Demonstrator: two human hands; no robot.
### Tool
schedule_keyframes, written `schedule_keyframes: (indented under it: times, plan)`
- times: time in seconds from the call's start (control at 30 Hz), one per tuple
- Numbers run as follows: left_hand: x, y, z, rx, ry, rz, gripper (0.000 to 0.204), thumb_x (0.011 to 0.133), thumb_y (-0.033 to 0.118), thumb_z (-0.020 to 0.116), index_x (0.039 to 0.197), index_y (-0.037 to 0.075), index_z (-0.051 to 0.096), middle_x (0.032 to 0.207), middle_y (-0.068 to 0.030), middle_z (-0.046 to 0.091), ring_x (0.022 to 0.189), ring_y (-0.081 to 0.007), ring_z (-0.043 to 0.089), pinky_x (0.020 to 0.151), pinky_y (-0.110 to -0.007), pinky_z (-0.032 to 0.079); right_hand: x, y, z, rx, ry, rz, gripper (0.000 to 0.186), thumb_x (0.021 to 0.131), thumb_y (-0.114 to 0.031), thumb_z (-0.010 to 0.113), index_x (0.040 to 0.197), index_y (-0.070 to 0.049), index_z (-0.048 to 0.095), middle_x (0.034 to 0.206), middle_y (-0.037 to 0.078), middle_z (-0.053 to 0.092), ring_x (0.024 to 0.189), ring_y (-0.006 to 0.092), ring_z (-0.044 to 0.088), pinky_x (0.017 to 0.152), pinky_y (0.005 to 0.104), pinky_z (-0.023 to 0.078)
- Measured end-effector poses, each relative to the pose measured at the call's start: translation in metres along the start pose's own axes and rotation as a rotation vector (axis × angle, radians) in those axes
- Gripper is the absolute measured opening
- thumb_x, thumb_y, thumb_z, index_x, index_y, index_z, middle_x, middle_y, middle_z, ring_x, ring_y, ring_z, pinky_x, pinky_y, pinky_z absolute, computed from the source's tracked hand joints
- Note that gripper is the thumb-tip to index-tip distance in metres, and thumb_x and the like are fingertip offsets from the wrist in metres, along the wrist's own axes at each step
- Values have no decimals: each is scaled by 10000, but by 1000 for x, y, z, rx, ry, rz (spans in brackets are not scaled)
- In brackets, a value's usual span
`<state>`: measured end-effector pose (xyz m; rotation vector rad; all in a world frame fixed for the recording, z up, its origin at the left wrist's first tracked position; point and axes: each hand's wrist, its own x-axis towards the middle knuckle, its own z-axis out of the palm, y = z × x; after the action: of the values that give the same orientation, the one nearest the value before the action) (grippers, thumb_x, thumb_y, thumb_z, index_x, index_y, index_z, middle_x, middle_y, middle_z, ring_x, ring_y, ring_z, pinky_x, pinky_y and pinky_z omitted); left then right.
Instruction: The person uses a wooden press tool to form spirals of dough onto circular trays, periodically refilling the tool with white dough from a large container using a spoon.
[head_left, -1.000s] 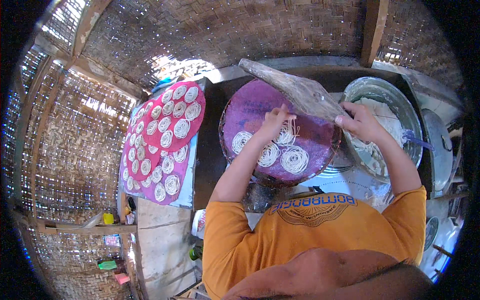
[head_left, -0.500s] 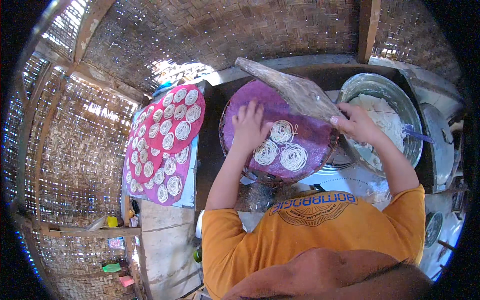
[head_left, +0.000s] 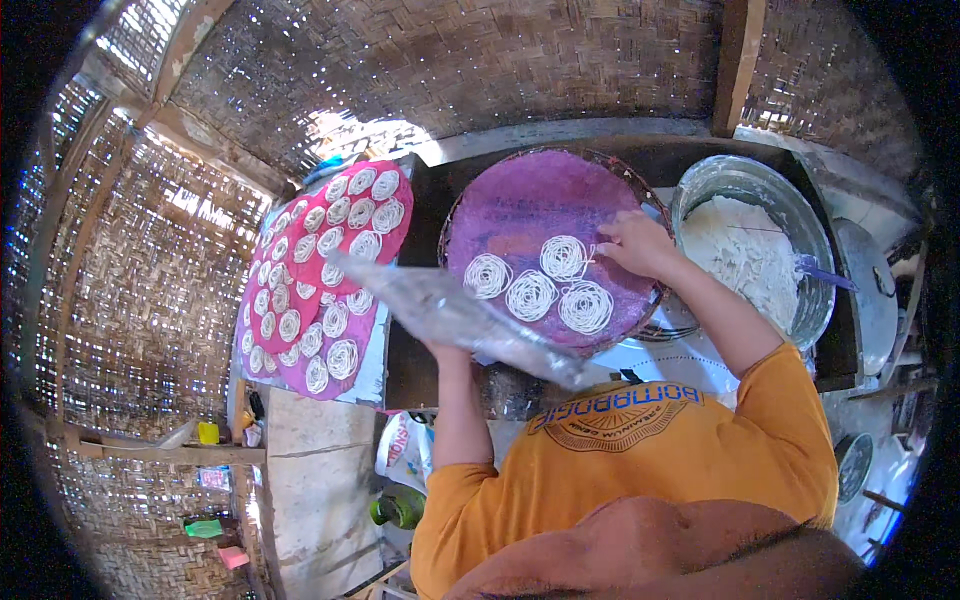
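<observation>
My left hand [head_left: 447, 352] holds a long, weathered wooden piece [head_left: 455, 308] with a tapered end. Motion blurs the wood, and it hides most of the fingers. My right hand [head_left: 638, 243] reaches over the right side of a round tray, its fingers closed at the loose end of a white noodle coil [head_left: 563, 258]. That tray is lined with a purple sheet [head_left: 545, 195]. More noodle coils lie beside the first, among them a coil [head_left: 488, 276] near the tray's left side and another coil [head_left: 585, 307] nearest my body.
A large metal basin [head_left: 825, 250] right of the tray contains white dough [head_left: 745, 255] and a purple-handled utensil [head_left: 828, 272]. On the left, pink sheets [head_left: 400, 225] carry several coils. A metal lid [head_left: 862, 300] stands far right; a woven wall [head_left: 480, 70] rises behind.
The wooden piece has passed from my right hand to my left, swinging left and nearer my body. My right hand moved to a coil's edge. A coil shows where my left hand was.
</observation>
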<state>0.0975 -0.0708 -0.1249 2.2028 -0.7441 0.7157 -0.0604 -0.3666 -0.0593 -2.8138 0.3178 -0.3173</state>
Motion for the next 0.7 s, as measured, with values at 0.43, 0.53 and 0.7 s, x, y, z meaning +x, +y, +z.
schedule_keyframes:
  times: [0.43, 0.53, 0.7]
  plan:
    - [-23, 40, -83, -979, 134, -589, 263, 723, 15, 598, 972, 29, 516, 912, -32, 507, 775, -100, 481, 674, -232, 417, -2, -13, 17, 66, -33, 6, 167, 688, -245, 605, 783, -107, 610, 842, 114, 522, 878, 291, 489, 761, 384, 413]
    - [-29, 18, -75, -837, 63, -534, 307, 706, -14, 608, 993, 26, 509, 944, -45, 506, 808, -109, 482, 704, -236, 426, 2, -10, 24, 79, 15, -6, 134, 694, -220, 590, 748, -97, 600, 819, 117, 523, 860, 293, 494, 749, 383, 413]
    - [-21, 42, -82, -645, 108, -374, 352, 673, -37, 635, 997, 30, 516, 962, -56, 515, 833, -126, 485, 720, -258, 424, 12, -11, 20, 79, 72, -17, 129, 694, -199, 580, 743, -81, 598, 794, 115, 526, 842, 295, 500, 763, 378, 410]
